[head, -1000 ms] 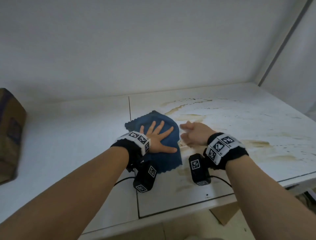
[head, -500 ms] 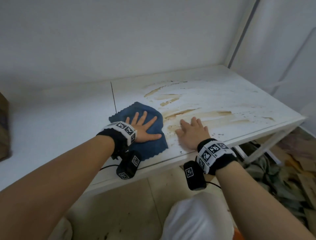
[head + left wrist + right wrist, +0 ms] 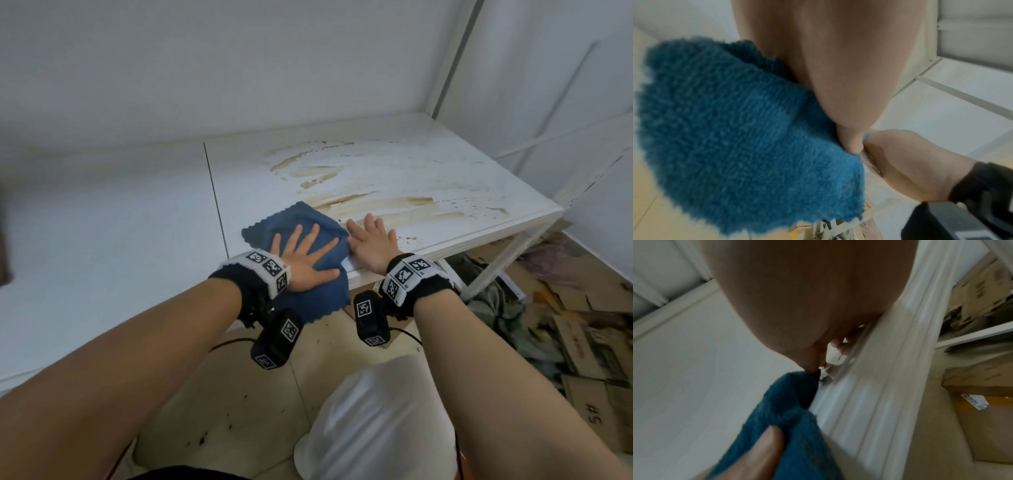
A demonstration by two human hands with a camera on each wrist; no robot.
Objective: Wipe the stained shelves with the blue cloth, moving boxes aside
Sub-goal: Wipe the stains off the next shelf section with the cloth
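While the left hand (image 3: 308, 260) lies flat with fingers spread on the blue cloth (image 3: 318, 236), pressing it to the front edge of the white shelf (image 3: 445, 192), the cloth's near part hangs over that edge. The right hand (image 3: 373, 243) rests open, fingers straight, on the shelf just beside the cloth, touching it. Brown stains (image 3: 376, 202) streak the shelf beyond both hands.

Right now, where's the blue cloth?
In the head view the blue cloth lies at the front edge of the white shelf, its near part hanging over, under the flat left hand, beside the right hand, just before the brown stains.
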